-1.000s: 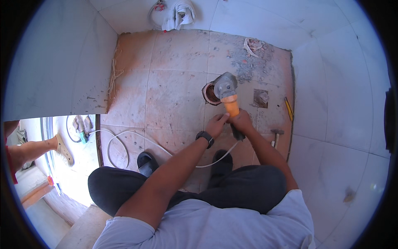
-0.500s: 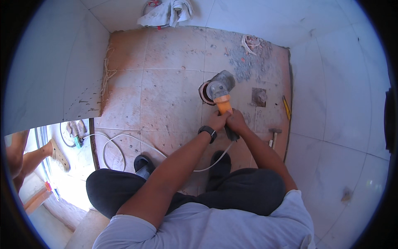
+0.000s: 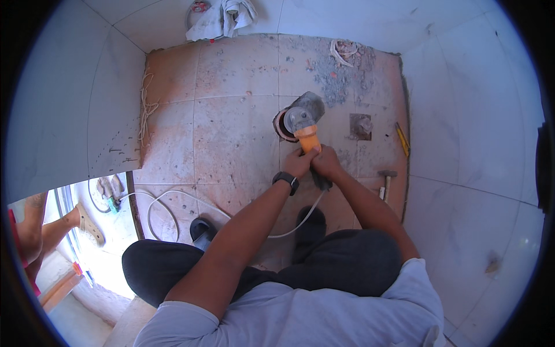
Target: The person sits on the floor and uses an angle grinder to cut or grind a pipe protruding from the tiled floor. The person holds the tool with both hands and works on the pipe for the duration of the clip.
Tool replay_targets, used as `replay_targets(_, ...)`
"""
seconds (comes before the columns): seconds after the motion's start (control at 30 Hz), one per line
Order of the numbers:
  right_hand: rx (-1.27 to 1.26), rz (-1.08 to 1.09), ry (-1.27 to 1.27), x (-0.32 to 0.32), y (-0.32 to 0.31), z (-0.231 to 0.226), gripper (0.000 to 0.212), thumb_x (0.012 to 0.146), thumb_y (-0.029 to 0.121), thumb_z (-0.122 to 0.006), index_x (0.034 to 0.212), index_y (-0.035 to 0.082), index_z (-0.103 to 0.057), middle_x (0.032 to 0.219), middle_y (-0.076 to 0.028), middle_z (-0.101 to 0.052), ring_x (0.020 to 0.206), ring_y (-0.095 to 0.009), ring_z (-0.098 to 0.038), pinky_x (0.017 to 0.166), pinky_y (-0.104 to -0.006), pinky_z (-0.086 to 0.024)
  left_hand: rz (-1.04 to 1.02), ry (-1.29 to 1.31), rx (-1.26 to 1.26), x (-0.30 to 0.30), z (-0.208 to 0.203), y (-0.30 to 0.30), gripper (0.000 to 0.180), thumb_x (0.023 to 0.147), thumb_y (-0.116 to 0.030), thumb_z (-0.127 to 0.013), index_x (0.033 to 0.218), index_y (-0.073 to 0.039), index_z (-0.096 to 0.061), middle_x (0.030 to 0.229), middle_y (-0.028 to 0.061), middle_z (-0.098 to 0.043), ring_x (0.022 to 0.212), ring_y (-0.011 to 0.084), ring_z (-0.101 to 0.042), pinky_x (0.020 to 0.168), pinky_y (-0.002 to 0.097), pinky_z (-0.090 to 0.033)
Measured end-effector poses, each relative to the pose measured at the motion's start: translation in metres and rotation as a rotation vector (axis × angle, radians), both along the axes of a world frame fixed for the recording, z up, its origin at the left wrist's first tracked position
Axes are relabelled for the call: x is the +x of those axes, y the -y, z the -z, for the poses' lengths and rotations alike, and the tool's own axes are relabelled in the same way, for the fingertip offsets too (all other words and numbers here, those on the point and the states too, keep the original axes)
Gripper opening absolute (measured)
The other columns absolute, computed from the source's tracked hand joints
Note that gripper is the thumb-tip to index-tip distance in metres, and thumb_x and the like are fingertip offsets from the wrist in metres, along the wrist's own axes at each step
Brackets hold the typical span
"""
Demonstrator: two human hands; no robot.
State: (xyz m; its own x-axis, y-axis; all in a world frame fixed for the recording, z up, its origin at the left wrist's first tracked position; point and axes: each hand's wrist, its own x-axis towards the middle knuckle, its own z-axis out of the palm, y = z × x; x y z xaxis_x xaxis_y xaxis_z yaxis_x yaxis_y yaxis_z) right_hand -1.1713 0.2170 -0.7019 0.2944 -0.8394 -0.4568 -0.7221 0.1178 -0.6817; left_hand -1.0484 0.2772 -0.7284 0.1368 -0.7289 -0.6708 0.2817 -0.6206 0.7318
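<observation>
The person squats in a pale shirt (image 3: 289, 315) and dark trousers (image 3: 341, 260), one black sandal (image 3: 202, 230) on the near left of the tiled floor (image 3: 237, 139) and another (image 3: 313, 221) to its right, below the hands. At the left, beyond the edge of a wall panel (image 3: 63, 110), another person's bare leg (image 3: 62, 226) ends in a beige clog (image 3: 88, 224) on a brightly lit floor. A white cord (image 3: 211, 207) loops from a green connector (image 3: 111, 204) there, passes over the left sandal's far side and curves up toward the hands. On the near right, by the wall, a hammer (image 3: 388, 181) lies beside a small white piece (image 3: 381, 192).

Farther in, the left hand (image 3: 297, 163), below which a dark watch (image 3: 287, 180) circles the wrist, is closed on an orange angle grinder (image 3: 309, 140). The right hand (image 3: 326, 161) is wrapped around it from the right, close against the left one; its dark rear end shows below them. The grinder's grey head points away, over the right side of a round hole (image 3: 277, 133) in the floor, in front of a dark grey patch (image 3: 312, 103); whether the disc touches the rim cannot be told. To the right are a square recess (image 3: 361, 126) and, near the wall, a yellow tool (image 3: 402, 140). Pale string (image 3: 147, 110) lies along the left wall. Grey rubble (image 3: 341, 81) is scattered at the far right, and a white cloth (image 3: 228, 18) is at the far wall.
</observation>
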Motion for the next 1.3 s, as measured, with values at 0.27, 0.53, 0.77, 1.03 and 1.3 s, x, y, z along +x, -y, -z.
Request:
replay_targets(0.27,0.003,-0.033,-0.017,0.001,0.001,-0.001,0.046,0.087,0.032,-0.064,0.108,-0.009,-0.068,0.096,-0.029,-0.073,0.093,-0.043,-0.073,0.080,-0.0452,-0.055,-0.010,0.063,-0.047,-0.001,0.012,0.000,0.073,0.088,-0.059,-0.073,0.126,0.004,-0.070,0.116,0.0183,-0.074,0.109,0.0265,-0.070,0.095,0.0353,-0.051)
replay_targets(0.53,0.024,-0.051,0.018,-0.002,0.002,0.005,0.046,0.083,0.035,-0.069,0.104,-0.007,-0.069,0.095,-0.028,-0.073,0.094,-0.042,-0.072,0.079,-0.0450,-0.056,-0.016,-0.064,0.007,0.003,0.000,0.002,0.068,0.090,-0.045,-0.079,0.131,0.007,-0.066,0.122,0.0122,-0.071,0.110,0.0167,-0.065,0.097,0.0307,-0.049)
replay_targets(0.77,0.043,-0.039,0.008,-0.002,0.003,0.010,0.049,0.081,0.038,-0.071,0.102,-0.007,-0.069,0.097,-0.028,-0.073,0.095,-0.042,-0.073,0.080,-0.0447,-0.056,-0.002,-0.052,0.008,0.005,0.004,0.002,0.068,0.090,-0.045,-0.080,0.131,0.007,-0.066,0.123,0.0118,-0.071,0.111,0.0164,-0.065,0.098,0.0306,-0.048)
replay_targets(1.03,0.043,-0.030,0.021,-0.001,0.003,0.010,0.050,0.080,0.037,-0.071,0.102,-0.008,-0.070,0.096,-0.028,-0.074,0.095,-0.041,-0.073,0.080,-0.0440,-0.056,0.034,-0.008,0.053,0.007,0.006,0.004,0.068,0.090,-0.046,-0.080,0.131,0.007,-0.067,0.123,0.0115,-0.071,0.111,0.0165,-0.064,0.098,0.0302,-0.048)
replay_targets(1.3,0.024,-0.046,0.030,-0.002,0.004,0.012,0.048,0.080,0.037,-0.071,0.099,-0.007,-0.071,0.094,-0.028,-0.073,0.094,-0.043,-0.072,0.080,-0.0450,-0.056,-0.009,-0.066,0.007,0.006,0.004,0.003,0.068,0.090,-0.045,-0.081,0.130,0.008,-0.067,0.122,0.0114,-0.071,0.109,0.0166,-0.065,0.097,0.0303,-0.048)
